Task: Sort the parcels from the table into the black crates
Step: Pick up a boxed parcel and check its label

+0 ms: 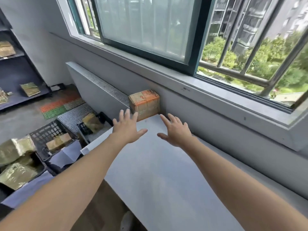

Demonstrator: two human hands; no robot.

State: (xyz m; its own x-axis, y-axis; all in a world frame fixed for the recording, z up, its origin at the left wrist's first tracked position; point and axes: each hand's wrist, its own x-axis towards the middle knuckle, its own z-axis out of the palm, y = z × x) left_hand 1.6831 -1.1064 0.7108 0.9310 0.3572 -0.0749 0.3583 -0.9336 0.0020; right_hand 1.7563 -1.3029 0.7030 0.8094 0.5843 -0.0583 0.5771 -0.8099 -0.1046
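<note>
You look nearly done: one parcel [144,104] sits at twelve o'clock on the table [158,172], your left hand [126,129] and right hand [175,132] spread empty near it, and the crates [48,132] at nine o'clock hold several.

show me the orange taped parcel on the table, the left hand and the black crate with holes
orange taped parcel [144,105], head view, middle of its front face
left hand [128,130], head view, back of the hand
black crate [47,131], head view, its perforated wall
</note>
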